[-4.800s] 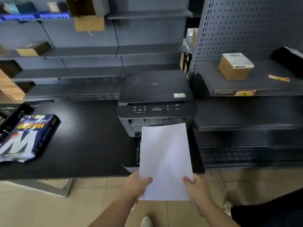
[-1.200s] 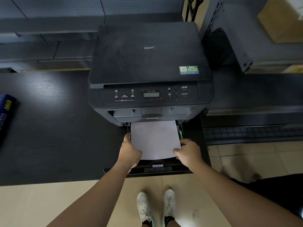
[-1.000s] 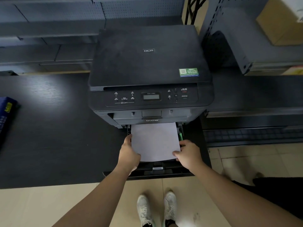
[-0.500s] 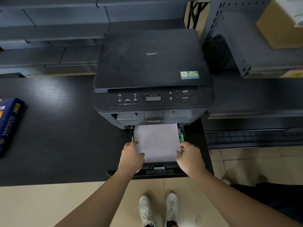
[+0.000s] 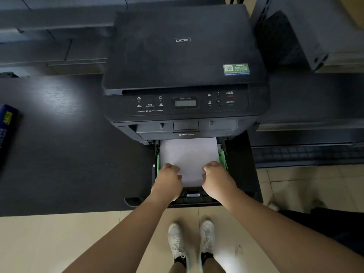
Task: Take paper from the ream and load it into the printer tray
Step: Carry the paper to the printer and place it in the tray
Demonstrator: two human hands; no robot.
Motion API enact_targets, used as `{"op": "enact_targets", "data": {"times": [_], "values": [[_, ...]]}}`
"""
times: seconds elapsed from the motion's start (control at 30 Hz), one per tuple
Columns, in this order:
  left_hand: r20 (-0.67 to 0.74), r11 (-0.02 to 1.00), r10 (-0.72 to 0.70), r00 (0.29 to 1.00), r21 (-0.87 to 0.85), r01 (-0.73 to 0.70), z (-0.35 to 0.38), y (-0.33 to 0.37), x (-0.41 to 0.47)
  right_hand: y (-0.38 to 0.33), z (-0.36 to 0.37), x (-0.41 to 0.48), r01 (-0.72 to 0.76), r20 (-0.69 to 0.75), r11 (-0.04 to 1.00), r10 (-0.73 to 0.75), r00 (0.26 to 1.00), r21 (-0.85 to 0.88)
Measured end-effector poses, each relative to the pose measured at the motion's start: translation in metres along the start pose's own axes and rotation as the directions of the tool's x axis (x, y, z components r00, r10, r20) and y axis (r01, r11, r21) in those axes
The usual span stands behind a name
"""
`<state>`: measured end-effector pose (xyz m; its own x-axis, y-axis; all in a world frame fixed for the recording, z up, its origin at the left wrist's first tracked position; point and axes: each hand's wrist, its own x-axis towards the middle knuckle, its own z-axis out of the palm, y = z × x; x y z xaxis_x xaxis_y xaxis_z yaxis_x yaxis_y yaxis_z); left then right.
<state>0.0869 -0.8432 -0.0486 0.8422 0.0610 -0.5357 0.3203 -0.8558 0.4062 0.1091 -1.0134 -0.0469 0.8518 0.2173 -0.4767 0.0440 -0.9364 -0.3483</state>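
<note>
A black printer (image 5: 185, 56) stands on a dark table (image 5: 69, 154), with its paper tray (image 5: 194, 196) pulled out toward me over the table's front edge. White paper (image 5: 189, 154) lies flat in the tray between green side guides (image 5: 222, 156), its far end under the printer body. My left hand (image 5: 169, 180) is on the paper's near left corner, fingers curled. My right hand (image 5: 216, 178) is on the near right corner in the same way. The blue ream (image 5: 6, 131) lies at the table's far left edge, mostly out of frame.
Dark metal shelving (image 5: 307, 42) rises right of the printer, with a lower grille shelf (image 5: 307, 154) beside the tray. Grey shelves (image 5: 49, 46) run behind the table. My white shoes (image 5: 177, 241) stand on the beige tiled floor below the tray.
The paper went from held above the tray to lying flat in it, pushed further under the printer. Both hands slid inward onto its near corners. My head moved closer.
</note>
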Motion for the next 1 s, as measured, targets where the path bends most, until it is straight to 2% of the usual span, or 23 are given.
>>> {"op": "enact_targets", "data": {"times": [0.3, 0.4, 0.47, 0.53, 0.6, 0.73, 0.87, 1.0], "values": [[0.02, 0.999, 0.032, 0.999, -0.005, -0.032, -0.002, -0.001, -0.001, 0.0, 0.003, 0.002, 0.044, -0.014, 0.994, -0.046, 0.999, -0.104], [-0.005, 0.999, 0.007, 1.0, -0.052, -0.008, -0.007, -0.001, -0.003, 0.001, -0.003, 0.001, 0.049, -0.03, 0.997, -0.051, 0.998, -0.056], [-0.071, 0.995, -0.015, 0.997, -0.103, 0.008, -0.015, -0.001, -0.006, 0.003, -0.012, -0.002, 0.048, -0.128, 0.999, -0.047, 0.991, 0.006], [-0.186, 0.99, -0.056, 0.981, -0.139, 0.03, -0.026, -0.005, -0.009, 0.009, -0.023, -0.006, 0.004, -0.265, 0.997, 0.017, 0.964, 0.078], [-0.271, 0.981, -0.117, 0.955, -0.179, 0.069, -0.035, -0.011, -0.01, 0.018, -0.032, -0.009, -0.082, -0.336, 0.985, 0.129, 0.933, 0.15], [-0.26, 0.963, -0.21, 0.943, -0.223, 0.153, -0.039, -0.022, -0.007, 0.031, -0.034, -0.007, -0.232, -0.284, 0.942, 0.298, 0.911, 0.244], [-0.258, 0.936, -0.271, 0.927, -0.295, 0.192, -0.035, -0.023, -0.005, 0.037, -0.027, -0.004, -0.277, -0.208, 0.909, 0.35, 0.913, 0.311], [-0.276, 0.926, -0.301, 0.913, -0.314, 0.21, -0.034, -0.023, -0.004, 0.039, -0.025, -0.005, -0.302, -0.216, 0.886, 0.391, 0.894, 0.352]]}}
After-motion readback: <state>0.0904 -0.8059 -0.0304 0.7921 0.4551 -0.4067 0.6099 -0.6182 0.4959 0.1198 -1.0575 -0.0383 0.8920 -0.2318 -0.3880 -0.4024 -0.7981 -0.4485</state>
